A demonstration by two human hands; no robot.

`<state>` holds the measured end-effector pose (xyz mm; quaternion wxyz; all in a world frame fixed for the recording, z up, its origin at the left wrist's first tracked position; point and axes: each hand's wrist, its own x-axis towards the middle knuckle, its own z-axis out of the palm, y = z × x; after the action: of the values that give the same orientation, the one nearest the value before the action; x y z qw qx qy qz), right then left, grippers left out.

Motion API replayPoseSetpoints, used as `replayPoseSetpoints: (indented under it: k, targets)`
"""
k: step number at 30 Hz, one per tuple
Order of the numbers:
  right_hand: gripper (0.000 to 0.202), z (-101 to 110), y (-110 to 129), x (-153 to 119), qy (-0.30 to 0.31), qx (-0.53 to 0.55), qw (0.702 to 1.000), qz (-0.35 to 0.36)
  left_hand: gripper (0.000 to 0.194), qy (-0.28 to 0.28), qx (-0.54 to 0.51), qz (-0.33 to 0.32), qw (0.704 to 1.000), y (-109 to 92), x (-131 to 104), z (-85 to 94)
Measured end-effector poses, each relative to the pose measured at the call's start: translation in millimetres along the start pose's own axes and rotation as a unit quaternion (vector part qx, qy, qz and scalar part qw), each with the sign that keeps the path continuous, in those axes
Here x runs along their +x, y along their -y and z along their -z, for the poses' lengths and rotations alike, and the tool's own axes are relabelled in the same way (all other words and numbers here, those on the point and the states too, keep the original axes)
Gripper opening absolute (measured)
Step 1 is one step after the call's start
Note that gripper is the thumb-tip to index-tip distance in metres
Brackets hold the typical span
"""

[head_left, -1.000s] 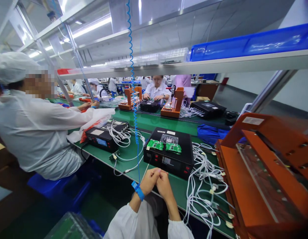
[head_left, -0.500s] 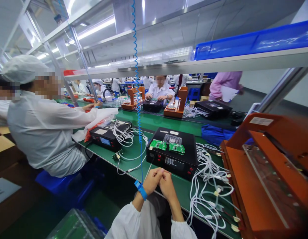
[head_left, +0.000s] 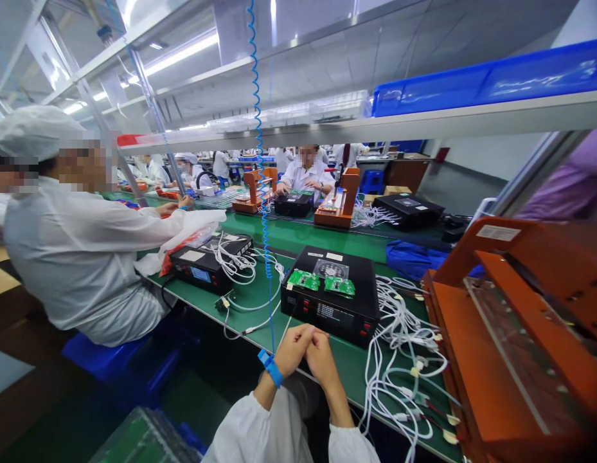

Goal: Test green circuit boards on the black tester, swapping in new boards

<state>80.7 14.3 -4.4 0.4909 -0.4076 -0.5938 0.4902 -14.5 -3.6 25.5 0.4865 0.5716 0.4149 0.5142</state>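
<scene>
My left hand [head_left: 291, 351] and my right hand [head_left: 323, 359] are closed and pressed together at the front edge of the green bench [head_left: 259, 296]. Nothing shows in their fingers, though the palms are hidden. A blue wrist strap [head_left: 270, 368] circles my left wrist, tied to a coiled blue cord [head_left: 265, 238] hanging from above. Just beyond my hands stands a black box [head_left: 298, 312] with a small display and red terminals. Two green circuit boards, one on the left [head_left: 304, 280] and one on the right [head_left: 339, 287], lie on its top.
White cables [head_left: 394, 347] tangle right of the box, beside a large orange fixture [head_left: 452, 347]. Left stands another black box [head_left: 202, 267] with cables on it, near a seated co-worker [head_left: 81, 238]. A shelf [head_left: 423, 119] carrying a blue bin [head_left: 443, 83] crosses overhead.
The view has shifted slightly. A person in pink at the right has moved further right, now partly behind the shelf post. My hands keep the same clasped pose.
</scene>
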Motion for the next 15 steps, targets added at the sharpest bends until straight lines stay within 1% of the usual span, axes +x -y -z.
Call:
replayPoseSetpoints:
  k: [15]
  targets:
    - [0.043, -1, 12, -2, -0.003, -0.006, 1.0, 0.01, 0.049, -0.005, 0.001, 0.005, 1.0, 0, 0, -0.6]
